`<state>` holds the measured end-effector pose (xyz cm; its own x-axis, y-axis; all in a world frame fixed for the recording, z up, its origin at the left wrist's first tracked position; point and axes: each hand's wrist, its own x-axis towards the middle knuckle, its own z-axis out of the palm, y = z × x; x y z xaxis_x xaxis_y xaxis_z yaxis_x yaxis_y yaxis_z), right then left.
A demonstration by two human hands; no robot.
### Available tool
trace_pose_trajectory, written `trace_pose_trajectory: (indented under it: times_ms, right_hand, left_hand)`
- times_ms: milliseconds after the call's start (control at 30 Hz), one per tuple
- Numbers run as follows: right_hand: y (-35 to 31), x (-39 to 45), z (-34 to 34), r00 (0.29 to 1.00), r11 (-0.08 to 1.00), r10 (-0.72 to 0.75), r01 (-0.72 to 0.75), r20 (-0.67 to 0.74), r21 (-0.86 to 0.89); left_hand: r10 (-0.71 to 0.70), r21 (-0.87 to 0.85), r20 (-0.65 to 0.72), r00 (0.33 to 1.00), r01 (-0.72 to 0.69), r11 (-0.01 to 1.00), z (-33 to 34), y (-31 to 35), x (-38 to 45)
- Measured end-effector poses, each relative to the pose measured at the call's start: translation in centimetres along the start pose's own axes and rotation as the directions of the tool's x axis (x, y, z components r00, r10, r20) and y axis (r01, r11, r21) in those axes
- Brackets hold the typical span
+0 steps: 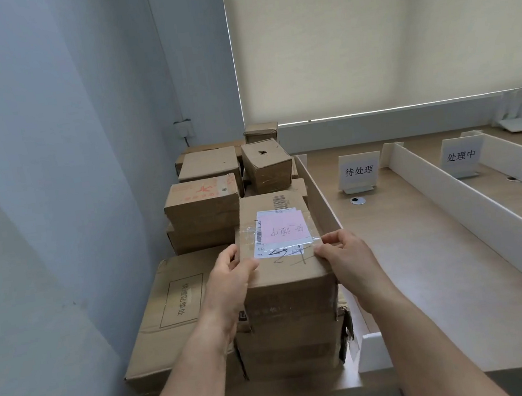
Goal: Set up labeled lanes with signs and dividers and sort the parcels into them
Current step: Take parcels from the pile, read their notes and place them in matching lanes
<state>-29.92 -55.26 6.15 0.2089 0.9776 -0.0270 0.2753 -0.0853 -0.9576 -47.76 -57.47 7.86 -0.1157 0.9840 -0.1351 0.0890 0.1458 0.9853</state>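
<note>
A cardboard parcel (281, 271) with a pink note and a shipping label on top sits on a stack at the table's left end. My left hand (230, 277) grips its near left corner and my right hand (342, 253) grips its near right corner. White dividers (469, 192) run away from me across the wooden table (409, 262). Two white signs stand at the far end of the lanes: one sign (359, 171) in the nearer lane and another sign (461, 156) in the lane to its right.
Several more cardboard boxes (208, 168) are piled behind and left of the held parcel, against the grey wall. A large flat box (171, 307) lies at the left. A short divider piece (374, 351) stands near the table's front edge. A window blind hangs behind.
</note>
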Motion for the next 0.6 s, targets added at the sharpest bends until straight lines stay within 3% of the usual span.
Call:
trace_pose_trajectory:
  times_ms: [267, 333, 433, 500, 600]
  right_hand:
    - [0.2, -0.1, 0.5, 0.999, 1.000, -0.018, 0.017, -0.048, -0.026]
    - [-0.1, -0.5, 0.2, 0.998, 1.000, -0.004, 0.004, -0.069, -0.008]
    - [0.0, 0.1, -0.5, 0.986, 1.000, 0.024, -0.026, -0.164, -0.010]
    - [0.6, 1.5, -1.1, 0.962, 0.997, 0.019, -0.039, -0.273, -0.070]
    - [0.6, 3.4, -1.6, 0.958, 0.998, 0.032, -0.045, -0.286, -0.040]
  left_hand:
    - [0.044, 0.017, 0.022, 0.999, -0.044, 0.999, -0.4, 0.0, 0.3]
    - [0.052, 0.004, -0.152, 0.987, -0.052, 0.999, -1.0, 0.1, 1.0]
    - [0.063, 0.070, -0.492, 0.868, -0.033, 0.997, -2.1, 0.1, 1.5]
    - [0.091, 0.170, -0.558, 0.825, 0.006, 0.985, -2.5, -0.1, 1.1]
    - [0.122, 0.262, -0.558, 0.821, 0.036, 0.964, -2.4, -0.4, 0.5]
